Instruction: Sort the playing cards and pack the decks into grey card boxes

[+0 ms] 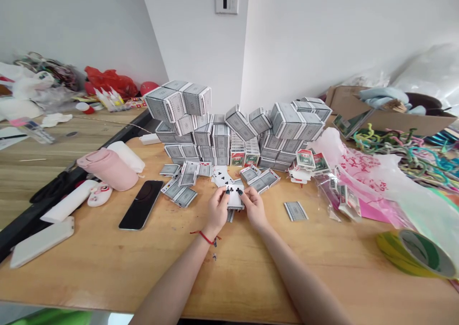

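Note:
Between my two hands is a playing card (234, 200), a four of clubs, face up. My left hand (217, 209) pinches its left edge, thumb on top. On the card's right edge, my right hand (254, 207) grips it the same way. More cards show just beneath it, partly hidden. Beyond the hands lie face-up club cards (221, 175). Loose grey-backed cards are heaped to the left (181, 193) and right (265, 180). A single card (296, 210) rests face down further right. Behind stand stacked blocks of grey-backed cards (202, 136).
Card boxes (305, 160) stand right of centre. A black phone (141, 204), a pink bottle (109, 168) and a white power bank (43, 241) lie left. Yellow tape (416, 253), plastic bags (362, 164) and a cardboard box (390, 117) occupy the right.

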